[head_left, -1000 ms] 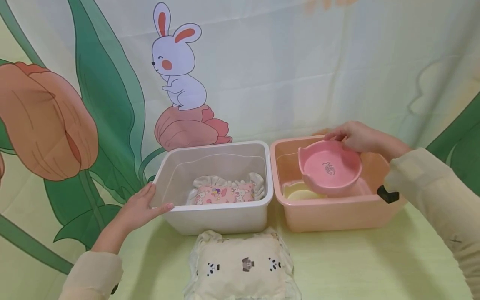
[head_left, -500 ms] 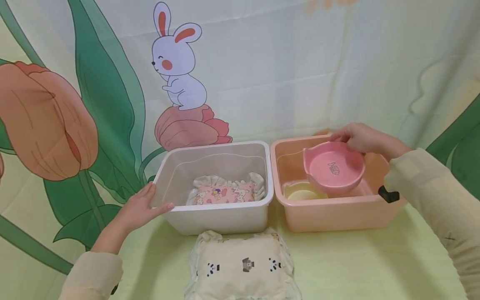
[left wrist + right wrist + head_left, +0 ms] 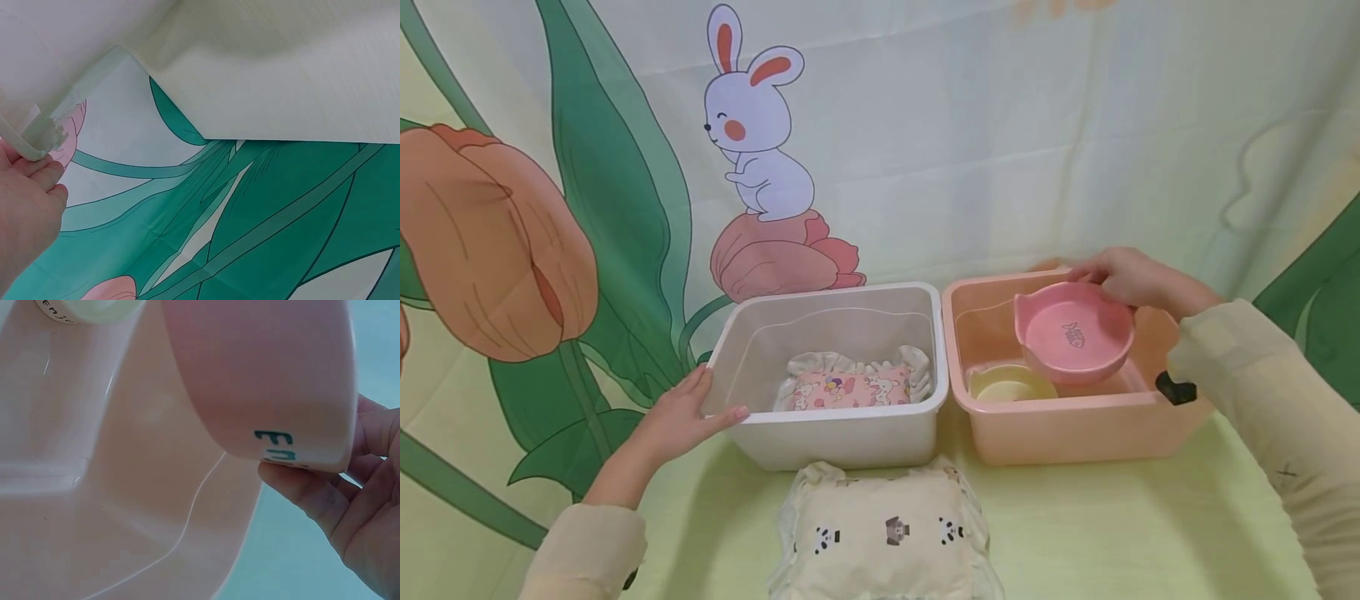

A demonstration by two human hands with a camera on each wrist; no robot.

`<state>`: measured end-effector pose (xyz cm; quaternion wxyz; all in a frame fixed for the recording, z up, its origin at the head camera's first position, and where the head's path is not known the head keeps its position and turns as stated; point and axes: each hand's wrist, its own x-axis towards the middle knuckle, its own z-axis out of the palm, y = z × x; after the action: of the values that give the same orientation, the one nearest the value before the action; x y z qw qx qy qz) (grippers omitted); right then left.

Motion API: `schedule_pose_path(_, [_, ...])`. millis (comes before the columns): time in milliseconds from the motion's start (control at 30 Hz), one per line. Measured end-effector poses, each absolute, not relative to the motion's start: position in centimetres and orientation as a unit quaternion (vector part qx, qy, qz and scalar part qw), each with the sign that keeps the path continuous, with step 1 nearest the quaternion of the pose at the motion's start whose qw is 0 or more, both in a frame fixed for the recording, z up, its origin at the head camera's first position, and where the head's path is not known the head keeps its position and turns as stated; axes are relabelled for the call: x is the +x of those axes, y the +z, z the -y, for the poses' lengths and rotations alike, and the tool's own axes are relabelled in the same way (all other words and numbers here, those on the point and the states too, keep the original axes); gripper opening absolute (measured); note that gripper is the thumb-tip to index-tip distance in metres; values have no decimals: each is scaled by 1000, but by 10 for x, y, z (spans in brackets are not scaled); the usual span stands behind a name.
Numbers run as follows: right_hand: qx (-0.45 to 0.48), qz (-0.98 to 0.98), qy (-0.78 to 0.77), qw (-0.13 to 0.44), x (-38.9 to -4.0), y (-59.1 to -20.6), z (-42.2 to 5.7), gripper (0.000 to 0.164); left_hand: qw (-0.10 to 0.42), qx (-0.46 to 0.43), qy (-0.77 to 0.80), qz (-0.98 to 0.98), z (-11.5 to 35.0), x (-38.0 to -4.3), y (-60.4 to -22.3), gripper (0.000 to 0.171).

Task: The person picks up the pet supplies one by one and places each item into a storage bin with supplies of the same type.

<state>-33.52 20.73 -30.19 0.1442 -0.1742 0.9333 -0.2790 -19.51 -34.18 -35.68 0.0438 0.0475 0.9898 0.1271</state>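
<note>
In the head view, my right hand [image 3: 1131, 277] pinches the far right edge of a pink cat-eared bowl [image 3: 1071, 333] with a fishbone print inside. The bowl is tilted, held above the inside of a peach tub [image 3: 1082, 433]. The right wrist view shows thumb and fingers on the side of the pink bowl [image 3: 269, 375], near dark green lettering. Below it in the tub sits a yellow bowl [image 3: 1011, 385]. My left hand [image 3: 670, 421] grips the near left corner of a white tub [image 3: 842, 437], its fingers bent at the rim in the left wrist view.
Inside the white tub lies a small pink frilled pillow [image 3: 853, 387]. A cream pillow [image 3: 887, 533] with animal prints lies in front of the tubs on the pale green table [image 3: 1120, 525]. Behind hangs a printed cloth [image 3: 970, 150] with a rabbit and tulips.
My right hand and the pink bowl have shifted slightly to the right, showing more of the yellow bowl. The left hand and both tubs stay put.
</note>
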Motion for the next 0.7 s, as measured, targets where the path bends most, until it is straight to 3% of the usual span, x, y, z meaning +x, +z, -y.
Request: schedule_pose_path(700, [-142,-934,-287,159,-344,-307,-210,49,46,45,129,-990,341,-194,-355,95])
